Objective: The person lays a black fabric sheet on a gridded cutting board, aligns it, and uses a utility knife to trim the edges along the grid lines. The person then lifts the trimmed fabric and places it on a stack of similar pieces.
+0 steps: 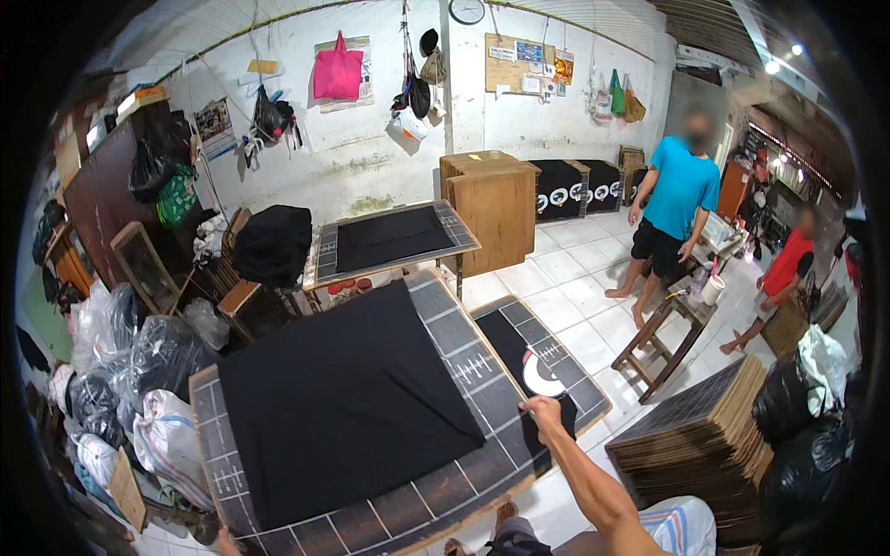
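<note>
A large dark board point(464, 366) with white grid lines and a pale wooden edge lies tilted in front of me. Spread over most of it is a black piece of fabric point(343, 403), slightly wrinkled. My right hand point(545, 414) is closed round the board's right edge. At the lower left corner, my left hand point(225, 542) grips the edge; only a small part of it shows. Partly beneath the held board is a second gridded board point(579, 371), carrying black fabric with a round white print point(541, 372).
Another board with black fabric point(389, 238) rests on a stand ahead. Stacked boards point(691, 445) rise at right, beside black bags point(788, 408). Plastic-wrapped bundles point(167, 347) crowd the left. A person in a blue shirt point(681, 190) stands near a wooden stool point(663, 338); another wears red point(788, 264).
</note>
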The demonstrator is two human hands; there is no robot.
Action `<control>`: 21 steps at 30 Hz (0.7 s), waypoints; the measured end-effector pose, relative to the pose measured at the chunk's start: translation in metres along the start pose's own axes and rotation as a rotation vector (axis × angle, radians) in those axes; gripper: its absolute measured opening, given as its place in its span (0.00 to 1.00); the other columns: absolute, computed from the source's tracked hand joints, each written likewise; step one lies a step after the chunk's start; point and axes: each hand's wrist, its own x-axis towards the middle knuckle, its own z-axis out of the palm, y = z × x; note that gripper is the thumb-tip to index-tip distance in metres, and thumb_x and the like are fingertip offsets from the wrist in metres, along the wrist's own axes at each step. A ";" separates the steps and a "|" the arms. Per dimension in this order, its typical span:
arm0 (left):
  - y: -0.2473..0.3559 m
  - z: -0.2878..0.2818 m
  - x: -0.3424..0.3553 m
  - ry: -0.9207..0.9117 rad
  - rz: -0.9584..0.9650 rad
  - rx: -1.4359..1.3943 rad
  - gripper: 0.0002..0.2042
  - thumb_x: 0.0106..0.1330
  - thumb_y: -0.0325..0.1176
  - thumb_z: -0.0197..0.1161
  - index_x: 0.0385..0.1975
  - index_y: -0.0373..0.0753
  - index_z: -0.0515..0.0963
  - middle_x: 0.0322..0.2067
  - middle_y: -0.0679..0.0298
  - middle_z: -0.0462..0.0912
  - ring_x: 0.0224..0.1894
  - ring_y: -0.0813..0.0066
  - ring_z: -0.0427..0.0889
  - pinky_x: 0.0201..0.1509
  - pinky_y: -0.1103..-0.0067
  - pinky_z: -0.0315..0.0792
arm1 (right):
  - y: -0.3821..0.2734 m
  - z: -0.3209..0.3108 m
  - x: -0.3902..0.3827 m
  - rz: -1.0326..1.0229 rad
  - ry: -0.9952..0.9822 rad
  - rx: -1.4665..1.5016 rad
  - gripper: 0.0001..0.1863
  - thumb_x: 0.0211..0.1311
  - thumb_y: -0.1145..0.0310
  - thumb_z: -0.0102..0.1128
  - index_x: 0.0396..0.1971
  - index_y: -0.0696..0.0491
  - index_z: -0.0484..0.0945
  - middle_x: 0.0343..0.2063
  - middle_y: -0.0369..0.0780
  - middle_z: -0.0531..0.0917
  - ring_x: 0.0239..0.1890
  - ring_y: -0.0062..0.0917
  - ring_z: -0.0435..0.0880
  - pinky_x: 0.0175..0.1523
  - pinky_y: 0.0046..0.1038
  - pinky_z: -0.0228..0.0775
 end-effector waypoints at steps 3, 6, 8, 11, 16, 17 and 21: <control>-0.025 0.031 -0.083 -0.142 -0.038 -0.004 0.26 0.65 0.52 0.62 0.51 0.34 0.79 0.49 0.60 0.80 0.51 0.63 0.76 0.57 0.68 0.68 | 0.017 -0.059 0.020 -0.091 -0.011 0.032 0.07 0.43 0.72 0.73 0.22 0.56 0.83 0.20 0.34 0.79 0.25 0.19 0.74 0.32 0.26 0.63; -0.031 0.074 -0.137 -0.215 -0.033 0.016 0.32 0.66 0.56 0.62 0.55 0.30 0.76 0.53 0.57 0.80 0.55 0.61 0.76 0.61 0.68 0.67 | 0.009 -0.107 0.052 -0.053 0.028 -0.051 0.09 0.45 0.70 0.71 0.17 0.51 0.76 0.17 0.30 0.71 0.24 0.18 0.67 0.33 0.26 0.58; -0.042 0.111 -0.151 -0.086 -0.088 0.139 0.33 0.65 0.57 0.63 0.53 0.28 0.77 0.52 0.56 0.80 0.53 0.62 0.77 0.58 0.67 0.68 | 0.002 -0.135 0.078 -0.063 0.067 -0.126 0.10 0.46 0.70 0.70 0.15 0.50 0.74 0.16 0.29 0.68 0.22 0.17 0.62 0.32 0.27 0.53; -0.063 0.153 -0.163 0.046 -0.129 0.258 0.38 0.63 0.62 0.63 0.52 0.24 0.76 0.51 0.55 0.80 0.50 0.63 0.78 0.56 0.67 0.70 | -0.008 -0.164 0.126 -0.084 0.026 -0.038 0.07 0.49 0.71 0.68 0.21 0.52 0.77 0.17 0.28 0.69 0.22 0.15 0.63 0.30 0.25 0.53; -0.058 0.212 -0.194 -0.089 -0.073 0.137 0.38 0.66 0.61 0.62 0.59 0.27 0.74 0.55 0.56 0.79 0.55 0.61 0.76 0.63 0.67 0.67 | -0.025 -0.197 0.207 -0.021 -0.030 -0.079 0.10 0.54 0.66 0.69 0.25 0.55 0.79 0.19 0.33 0.76 0.23 0.18 0.70 0.31 0.26 0.62; -0.051 0.225 -0.205 -0.110 -0.041 0.114 0.38 0.65 0.62 0.62 0.58 0.28 0.76 0.55 0.56 0.79 0.54 0.61 0.78 0.61 0.68 0.68 | -0.028 -0.205 0.217 0.070 -0.131 -0.009 0.14 0.58 0.59 0.69 0.27 0.56 0.80 0.22 0.35 0.78 0.26 0.20 0.74 0.34 0.28 0.67; -0.029 0.300 -0.252 -0.158 -0.025 -0.136 0.27 0.65 0.46 0.66 0.55 0.30 0.76 0.53 0.55 0.80 0.54 0.60 0.77 0.63 0.65 0.68 | -0.027 -0.212 0.239 0.128 -0.178 -0.209 0.27 0.66 0.48 0.61 0.35 0.63 0.84 0.32 0.42 0.84 0.36 0.26 0.79 0.44 0.35 0.72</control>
